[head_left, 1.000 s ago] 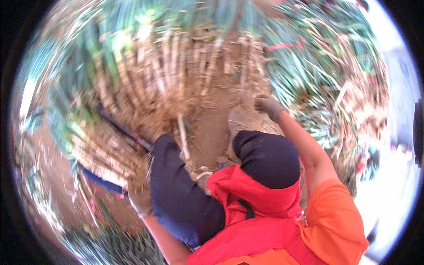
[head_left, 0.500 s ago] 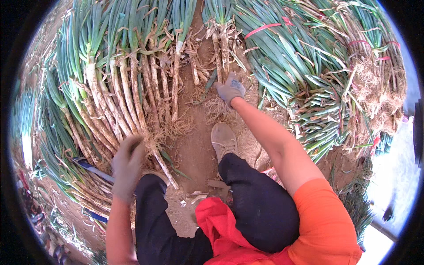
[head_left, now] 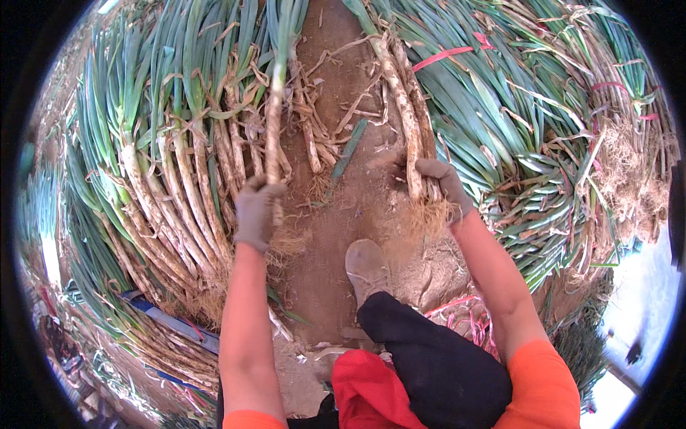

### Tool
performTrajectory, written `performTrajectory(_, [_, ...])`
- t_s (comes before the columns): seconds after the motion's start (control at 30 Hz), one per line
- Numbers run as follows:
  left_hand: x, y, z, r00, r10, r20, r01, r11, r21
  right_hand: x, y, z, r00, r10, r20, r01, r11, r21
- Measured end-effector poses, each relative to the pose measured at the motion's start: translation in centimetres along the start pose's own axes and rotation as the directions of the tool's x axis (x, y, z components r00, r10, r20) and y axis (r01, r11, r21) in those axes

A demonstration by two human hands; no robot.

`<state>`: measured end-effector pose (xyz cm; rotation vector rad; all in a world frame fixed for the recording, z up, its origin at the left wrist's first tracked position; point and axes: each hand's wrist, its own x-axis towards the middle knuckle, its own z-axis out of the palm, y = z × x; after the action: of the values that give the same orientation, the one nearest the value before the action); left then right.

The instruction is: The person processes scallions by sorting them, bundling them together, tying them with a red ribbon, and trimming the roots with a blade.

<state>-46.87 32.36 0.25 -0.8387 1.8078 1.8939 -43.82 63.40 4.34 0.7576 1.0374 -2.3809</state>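
My left hand [head_left: 257, 214], in a grey work glove, is closed around the lower stem of a long green onion [head_left: 274, 121], just above its roots. My right hand [head_left: 446, 187], also gloved, grips a couple of thick green onions [head_left: 407, 118] near their root end. Their pale, dirt-covered stems lean away from me, with the leaves running out at the top edge. Shaggy roots [head_left: 421, 220] hang below my right hand.
A thick heap of loose green onions [head_left: 171, 164] fans out on the left. Bundles with red ties [head_left: 450, 53] lie on the right. Pink string [head_left: 471, 322] lies by my right knee. My shoe [head_left: 367, 268] rests on bare soil, with dry scraps and a few onions ahead.
My left hand has moved up and right and closed on an onion stem. The right hand has moved right and nearer, and the onions it grips now slant with their roots lifted.
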Motion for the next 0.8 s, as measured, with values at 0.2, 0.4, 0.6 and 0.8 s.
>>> performTrajectory(0.2, [3.4,3.2,3.4,0.973,0.23,0.007,-0.228,0.97,-0.086,1.7,1.0,-2.0,0.992,0.126,-0.006,-0.122,0.95,-0.288])
performTrajectory(0.4, [6.6,-1.7,10.0,0.884,0.442,-0.155,-0.092,0.49,0.867,2.2,2.3,-1.2,0.989,0.083,-0.122,-0.103,0.98,-0.168])
performTrajectory(0.6, [3.7,1.6,6.8,0.984,0.058,0.171,-0.07,0.995,0.07,2.2,2.7,-3.0,1.0,0.005,0.011,0.001,0.881,-0.472])
performTrajectory(0.8, [-4.0,-4.3,4.5,0.942,-0.221,0.251,0.262,0.955,-0.142,0.9,5.0,2.4,1.0,0.005,0.026,0.005,0.93,-0.367])
